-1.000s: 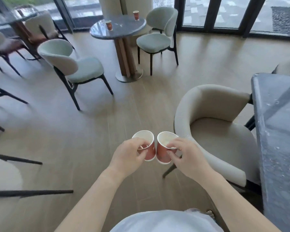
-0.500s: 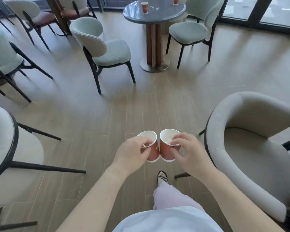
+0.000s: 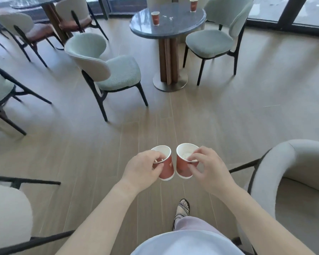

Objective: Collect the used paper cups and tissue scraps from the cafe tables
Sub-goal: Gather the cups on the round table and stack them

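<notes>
The left hand (image 3: 143,169) pinches the rim of the left cup (image 3: 168,167), fingers curled over the lip and thumb against the red wall; the right hand (image 3: 209,168) grips the right cup (image 3: 181,167) the same way, fingertips hooked on the rim and thumb on the side; both cups are held in the air over the floor (image 3: 228,116), just beside each other with a thin gap between, mouths tipped away from the person; a white wad (image 3: 185,154) lies inside the right cup; what the left cup holds I cannot tell; below the hands a sandalled foot (image 3: 183,208) stands on the boards; ahead is a round table (image 3: 180,26) on a single pillar, with a third cup (image 3: 155,18) upright near its left edge and a fourth cup (image 3: 193,4) upright at the far side, well apart; two small white scraps (image 3: 171,18) lie on the top between them; a green chair (image 3: 118,70) stands left of the table, another chair (image 3: 210,43) right of it; a pale armchair (image 3: 293,162) sits close on the person's right.
</notes>
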Motion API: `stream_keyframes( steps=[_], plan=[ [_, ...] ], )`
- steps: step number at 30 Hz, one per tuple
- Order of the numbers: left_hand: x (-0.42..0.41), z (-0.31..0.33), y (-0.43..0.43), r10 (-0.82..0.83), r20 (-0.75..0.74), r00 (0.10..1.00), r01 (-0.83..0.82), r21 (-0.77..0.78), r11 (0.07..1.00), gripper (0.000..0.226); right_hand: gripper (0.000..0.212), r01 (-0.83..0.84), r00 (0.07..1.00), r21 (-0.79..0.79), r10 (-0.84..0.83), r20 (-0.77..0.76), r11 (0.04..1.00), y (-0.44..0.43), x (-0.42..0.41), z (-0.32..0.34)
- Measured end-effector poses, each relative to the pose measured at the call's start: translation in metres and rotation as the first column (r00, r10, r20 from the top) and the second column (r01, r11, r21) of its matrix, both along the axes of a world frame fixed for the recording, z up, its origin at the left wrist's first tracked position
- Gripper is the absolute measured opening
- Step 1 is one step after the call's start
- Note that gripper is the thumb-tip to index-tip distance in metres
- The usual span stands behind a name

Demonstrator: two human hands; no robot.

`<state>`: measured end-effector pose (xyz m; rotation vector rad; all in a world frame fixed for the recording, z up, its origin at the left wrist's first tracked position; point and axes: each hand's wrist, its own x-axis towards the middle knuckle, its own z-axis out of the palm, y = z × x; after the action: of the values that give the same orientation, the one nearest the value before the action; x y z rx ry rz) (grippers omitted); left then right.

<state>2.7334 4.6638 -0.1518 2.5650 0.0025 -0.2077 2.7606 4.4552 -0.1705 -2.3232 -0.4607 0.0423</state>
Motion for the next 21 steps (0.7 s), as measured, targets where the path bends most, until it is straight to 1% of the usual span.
stream_keyframes(
  steps=[6, 9, 15, 18, 21],
  plan=[
    [0.122, -0.001, -0.012, -0.079, -0.031, 0.996, 0.079, -0.007, 0.997, 0.022, 0.011, 0.053, 0.999, -0.065, -0.053, 0.001, 0.996, -0.014, 0.112, 0.009],
    [0.166, -0.005, -0.02, -0.102, -0.036, 0.994, 0.101, -0.028, 0.994, 0.022, 0.01, 0.073, 0.997, -0.084, -0.074, -0.002, 0.994, -0.021, 0.15, 0.011],
    [0.272, -0.013, -0.039, -0.202, -0.074, 0.977, 0.197, -0.073, 0.978, 0.021, 0.012, 0.131, 0.99, -0.102, -0.135, -0.034, 0.986, -0.028, 0.231, 0.003],
    [0.33, -0.018, -0.024, -0.194, -0.067, 0.979, 0.189, -0.08, 0.979, 0.021, 0.012, 0.162, 0.985, -0.117, -0.168, -0.044, 0.98, -0.026, 0.286, 0.002],
    [0.397, -0.02, 0.001, -0.168, -0.043, 0.985, 0.165, -0.063, 0.984, 0.021, 0.012, 0.193, 0.98, -0.108, -0.196, -0.024, 0.975, -0.015, 0.353, 0.005]
  ],
)
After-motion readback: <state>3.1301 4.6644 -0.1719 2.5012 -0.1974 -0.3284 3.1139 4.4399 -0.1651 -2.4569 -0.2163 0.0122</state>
